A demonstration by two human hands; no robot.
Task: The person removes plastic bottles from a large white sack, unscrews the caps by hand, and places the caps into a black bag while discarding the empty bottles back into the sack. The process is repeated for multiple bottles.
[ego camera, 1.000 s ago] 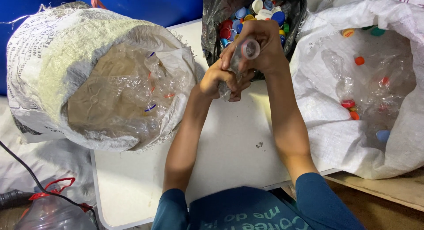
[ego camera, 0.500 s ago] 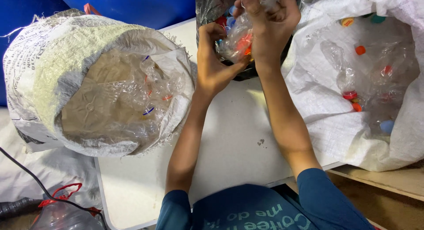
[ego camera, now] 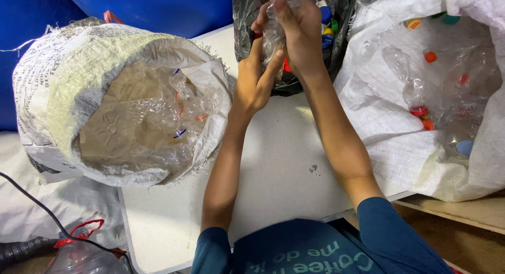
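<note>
Right hand (ego camera: 302, 37), forearm stretched forward and up from the blue sleeve, closed around the upper part of a clear plastic bottle (ego camera: 274, 34), fingers wrapped near its neck at the top edge of the view. Left hand (ego camera: 255, 82), arm extended alongside, fingers curled upward and gripping the bottle's lower, crumpled body. The bottle is held upright above the far edge of the white table (ego camera: 284, 179), in front of a black bag (ego camera: 344, 37) of coloured bottle caps; whether the bottle bears a cap cannot be told, as the frame cuts it off. At left, a woven sack (ego camera: 47, 95) of crushed clear bottles; at right, a white sack (ego camera: 389, 147) holding bottles and caps.
</note>
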